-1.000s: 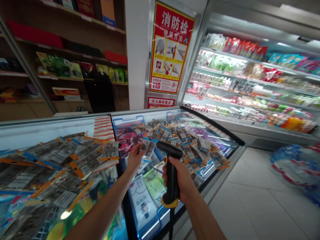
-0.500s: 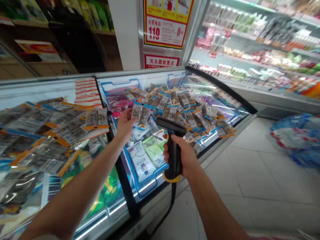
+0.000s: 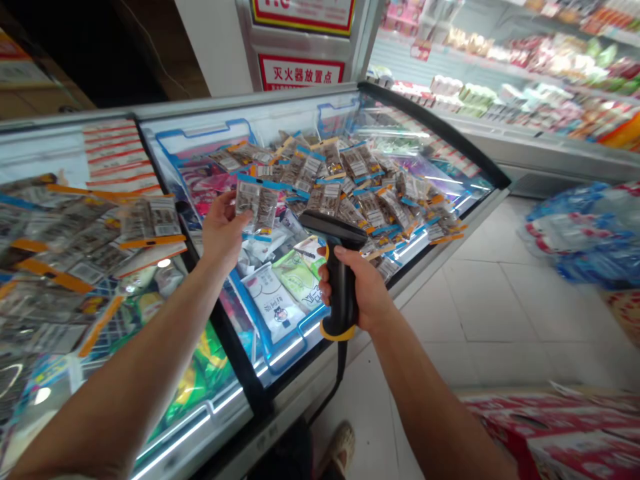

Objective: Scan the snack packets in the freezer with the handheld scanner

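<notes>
Between the thumb and fingers of my left hand [image 3: 224,230] is a small clear snack packet [image 3: 257,205] with a blue edge, its printed label facing up. My right hand [image 3: 363,287] is wrapped round the handle of a black and yellow barcode scanner [image 3: 341,287], whose head points left toward the packet. The scanner's cord hangs down past the freezer edge. Beyond both hands, a heap of similar packets [image 3: 355,167] lies on the freezer's glass top. More packets with orange edges [image 3: 100,227] are piled left of my left forearm.
Bagged frozen goods [image 3: 275,303] show through the glass of the chest freezer [image 3: 425,263]. Shrink-wrapped bottles [image 3: 590,233] stand on the tiled floor at right. Red and white cartons [image 3: 565,427] are at lower right. A lit display fridge [image 3: 480,127] stands behind.
The view has tipped downward and shifted, bringing the cartons and a shoe into sight. My left hand still holds the packet, and my right hand still grips the scanner.
</notes>
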Demonstrator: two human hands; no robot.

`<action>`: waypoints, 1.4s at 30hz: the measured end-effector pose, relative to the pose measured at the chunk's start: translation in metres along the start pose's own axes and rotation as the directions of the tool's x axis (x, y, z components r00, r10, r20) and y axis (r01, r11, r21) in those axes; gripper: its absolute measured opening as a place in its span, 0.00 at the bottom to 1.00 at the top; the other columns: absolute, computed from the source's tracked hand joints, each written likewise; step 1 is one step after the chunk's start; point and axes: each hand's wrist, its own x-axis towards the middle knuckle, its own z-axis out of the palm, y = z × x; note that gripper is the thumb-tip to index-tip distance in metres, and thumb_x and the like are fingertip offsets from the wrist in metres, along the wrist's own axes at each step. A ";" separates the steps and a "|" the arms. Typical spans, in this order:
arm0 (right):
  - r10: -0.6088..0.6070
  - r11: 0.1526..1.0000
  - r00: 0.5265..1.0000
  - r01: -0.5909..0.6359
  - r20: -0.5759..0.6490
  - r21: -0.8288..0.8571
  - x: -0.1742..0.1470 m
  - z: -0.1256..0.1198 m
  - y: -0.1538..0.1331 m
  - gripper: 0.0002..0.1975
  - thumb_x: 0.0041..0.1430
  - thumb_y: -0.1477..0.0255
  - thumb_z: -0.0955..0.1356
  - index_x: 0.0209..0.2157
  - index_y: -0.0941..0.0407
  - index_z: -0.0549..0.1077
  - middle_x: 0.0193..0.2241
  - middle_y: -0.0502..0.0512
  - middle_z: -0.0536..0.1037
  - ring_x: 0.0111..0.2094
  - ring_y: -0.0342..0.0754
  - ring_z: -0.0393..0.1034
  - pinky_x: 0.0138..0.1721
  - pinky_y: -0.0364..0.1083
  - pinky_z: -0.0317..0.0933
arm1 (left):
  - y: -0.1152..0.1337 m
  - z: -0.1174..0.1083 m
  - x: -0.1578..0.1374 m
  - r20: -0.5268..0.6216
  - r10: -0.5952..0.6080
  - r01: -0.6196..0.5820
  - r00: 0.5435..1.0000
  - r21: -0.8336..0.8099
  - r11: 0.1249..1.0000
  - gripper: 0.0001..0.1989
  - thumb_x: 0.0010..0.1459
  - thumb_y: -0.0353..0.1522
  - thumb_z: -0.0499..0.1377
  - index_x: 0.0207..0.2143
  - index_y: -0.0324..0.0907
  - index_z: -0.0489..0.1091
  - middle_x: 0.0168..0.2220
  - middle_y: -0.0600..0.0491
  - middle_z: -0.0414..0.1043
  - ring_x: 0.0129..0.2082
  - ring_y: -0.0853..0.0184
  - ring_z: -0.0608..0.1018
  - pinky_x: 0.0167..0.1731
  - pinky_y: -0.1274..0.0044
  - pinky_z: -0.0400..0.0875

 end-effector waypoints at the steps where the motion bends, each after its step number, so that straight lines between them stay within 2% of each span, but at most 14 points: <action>1: 0.003 1.000 1.000 -0.003 0.002 0.000 0.000 0.001 0.000 0.13 0.43 0.63 0.66 0.30 0.57 0.68 0.15 0.45 0.67 0.14 0.38 0.59 0.14 0.38 0.55 | 0.001 0.001 0.000 0.000 0.011 -0.011 1.000 -0.009 1.000 0.20 0.39 0.26 0.62 0.38 0.37 0.64 0.30 0.57 0.71 0.31 0.72 0.71 0.41 0.71 0.64; 5: 0.015 1.000 1.000 -0.014 0.016 -0.021 0.001 0.008 0.006 0.13 0.43 0.63 0.66 0.30 0.57 0.68 0.15 0.45 0.67 0.14 0.38 0.60 0.15 0.37 0.55 | 0.003 0.004 -0.001 -0.042 0.017 -0.019 0.999 -0.040 0.999 0.23 0.40 0.26 0.62 0.42 0.38 0.62 0.30 0.58 0.71 0.29 0.73 0.71 0.38 0.75 0.66; 8: 0.020 0.999 1.000 -0.020 0.005 -0.044 0.001 0.015 0.012 0.14 0.43 0.63 0.66 0.31 0.58 0.68 0.16 0.46 0.68 0.15 0.38 0.60 0.15 0.38 0.55 | 0.005 0.005 -0.006 -0.065 -0.016 0.015 0.998 -0.021 1.000 0.22 0.43 0.30 0.60 0.44 0.42 0.63 0.33 0.58 0.72 0.32 0.72 0.73 0.35 0.77 0.67; 11: 0.018 0.999 0.998 -0.021 -0.058 -0.046 0.000 0.022 0.014 0.15 0.43 0.62 0.66 0.32 0.58 0.68 0.16 0.46 0.68 0.15 0.39 0.60 0.15 0.38 0.55 | 0.006 0.003 -0.013 -0.061 -0.053 0.056 0.997 0.046 0.997 0.20 0.45 0.33 0.58 0.44 0.45 0.64 0.37 0.56 0.72 0.37 0.69 0.74 0.38 0.78 0.67; 14: 0.008 0.999 0.993 -0.012 -0.119 -0.030 -0.001 0.029 0.010 0.15 0.44 0.63 0.66 0.33 0.58 0.68 0.17 0.47 0.68 0.15 0.39 0.60 0.14 0.38 0.55 | 0.006 0.001 -0.017 -0.040 -0.083 0.086 0.996 0.088 0.992 0.20 0.44 0.31 0.56 0.43 0.43 0.67 0.40 0.54 0.72 0.40 0.68 0.73 0.43 0.77 0.65; 20: -0.026 1.000 0.986 0.025 -0.164 -0.005 0.005 0.044 0.000 0.16 0.44 0.63 0.66 0.34 0.58 0.68 0.17 0.47 0.68 0.15 0.39 0.59 0.15 0.39 0.55 | 0.012 -0.001 -0.020 0.021 -0.183 0.179 0.983 0.135 0.975 0.20 0.45 0.29 0.54 0.43 0.40 0.68 0.41 0.53 0.72 0.42 0.66 0.72 0.46 0.74 0.62; 23: -0.013 1.000 0.980 0.010 -0.200 -0.016 0.009 0.049 0.000 0.16 0.44 0.63 0.66 0.34 0.58 0.68 0.17 0.47 0.68 0.15 0.39 0.59 0.14 0.39 0.55 | 0.015 -0.003 -0.024 0.011 -0.247 0.242 0.969 0.160 0.957 0.21 0.46 0.31 0.53 0.45 0.40 0.67 0.41 0.52 0.72 0.41 0.65 0.72 0.45 0.73 0.63; 27: 0.002 1.000 0.968 -0.006 -0.250 -0.013 0.011 0.045 0.001 0.16 0.44 0.63 0.66 0.34 0.58 0.67 0.17 0.47 0.68 0.15 0.39 0.59 0.15 0.38 0.54 | 0.013 -0.003 -0.026 0.013 -0.305 0.293 0.952 0.242 0.925 0.21 0.47 0.33 0.53 0.47 0.41 0.66 0.40 0.52 0.72 0.40 0.65 0.72 0.44 0.72 0.63; 31: -0.016 1.000 0.969 0.017 -0.245 0.000 0.009 0.037 -0.006 0.16 0.46 0.63 0.66 0.36 0.58 0.68 0.18 0.47 0.68 0.16 0.38 0.59 0.16 0.38 0.54 | 0.012 0.000 -0.024 -0.008 -0.331 0.326 0.944 0.197 0.925 0.23 0.47 0.34 0.52 0.48 0.40 0.65 0.40 0.52 0.72 0.38 0.65 0.73 0.40 0.74 0.65; 36: -0.042 0.999 0.969 0.045 -0.242 0.007 0.003 0.034 -0.016 0.15 0.47 0.63 0.66 0.36 0.58 0.68 0.18 0.48 0.68 0.16 0.38 0.59 0.17 0.38 0.52 | 0.014 0.004 -0.026 -0.034 -0.324 0.323 0.945 0.233 0.917 0.22 0.48 0.34 0.52 0.47 0.42 0.65 0.39 0.53 0.72 0.36 0.66 0.73 0.38 0.75 0.66; 42: -0.083 0.996 0.970 0.087 -0.230 0.007 0.002 0.035 -0.024 0.14 0.48 0.64 0.65 0.35 0.58 0.68 0.19 0.48 0.67 0.17 0.38 0.59 0.17 0.38 0.54 | 0.011 0.011 -0.028 -0.105 -0.297 0.313 0.949 0.229 0.922 0.22 0.49 0.34 0.51 0.48 0.42 0.64 0.42 0.52 0.71 0.38 0.66 0.72 0.41 0.74 0.65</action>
